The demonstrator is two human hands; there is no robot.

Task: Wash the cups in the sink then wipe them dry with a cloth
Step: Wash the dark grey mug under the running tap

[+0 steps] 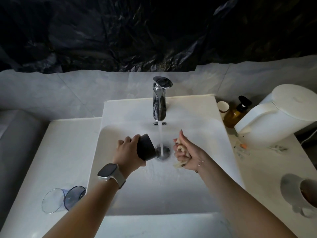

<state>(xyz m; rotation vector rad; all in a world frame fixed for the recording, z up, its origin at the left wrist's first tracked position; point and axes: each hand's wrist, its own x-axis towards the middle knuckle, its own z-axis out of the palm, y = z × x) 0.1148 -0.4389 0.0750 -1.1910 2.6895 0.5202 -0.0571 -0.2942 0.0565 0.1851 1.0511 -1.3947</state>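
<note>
My left hand grips a black cup by its base, tipped on its side with the mouth facing right, just left of the running water. My right hand is clenched on a pale yellowish cloth on the right side of the stream. Water falls from the chrome tap onto the drain of the white sink. A clear bluish cup lies on its side on the left counter. At the right edge lies a white mug, tipped over.
On the right counter stand a white kettle-like jug, an amber pump bottle and a paper cup. Small clear items lie in front of the jug. Black plastic sheeting covers the wall above.
</note>
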